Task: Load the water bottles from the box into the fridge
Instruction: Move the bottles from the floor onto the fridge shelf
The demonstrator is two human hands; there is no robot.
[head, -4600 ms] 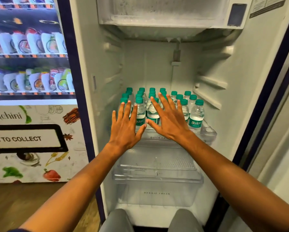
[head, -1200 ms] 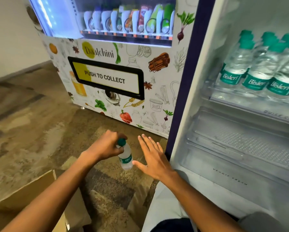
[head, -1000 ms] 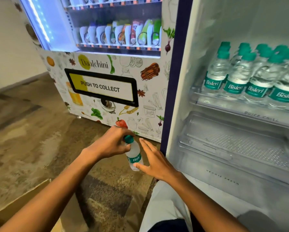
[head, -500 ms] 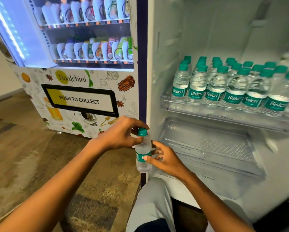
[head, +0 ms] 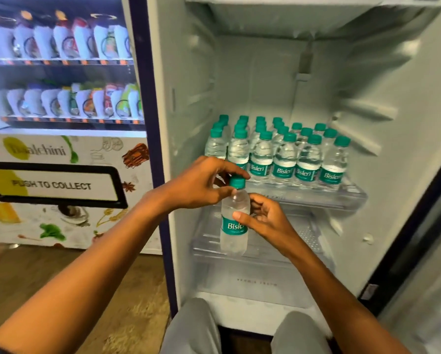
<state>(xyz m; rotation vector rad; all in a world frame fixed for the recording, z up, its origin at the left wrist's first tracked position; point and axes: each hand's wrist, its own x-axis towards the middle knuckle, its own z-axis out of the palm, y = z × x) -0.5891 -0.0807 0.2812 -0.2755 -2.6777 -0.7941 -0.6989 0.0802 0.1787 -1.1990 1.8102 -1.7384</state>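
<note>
A small clear plastic water bottle with a green cap and a green "Bisleri" label (head: 234, 221) is held upright in the air in front of the open white fridge (head: 406, 103), below the front edge of the loaded shelf and level with the drawers. The left hand (head: 201, 183) pinches it at the neck and cap, fingers curled over the top. The right hand (head: 263, 218) grips the body from the right side, thumb laid across the label and fingers curled behind the bottle.

Inside the fridge, a clear plastic shelf tray (head: 352, 198) carries a block of matching green-capped water bottles (head: 283, 154), standing upright in tight rows that run from the front edge towards the back wall; the front row shows its labels. The bottles fill the left and middle of the tray, and the right end of the tray shows a bare strip. Beneath it sits a clear plastic cover with a perforated patch (head: 309, 233), and under that a transparent vegetable drawer (head: 260, 282) in which nothing can be made out. The upper cavity of the fridge has only moulded ledges on its side walls.

To the left stands a vending machine (head: 61, 154) with rows of packaged pouches behind glass and a panel reading "PUSH TO COLLECT". The person's grey-trousered knees (head: 194, 325) rest against the fridge base, on a brown floor (head: 61, 272).
</note>
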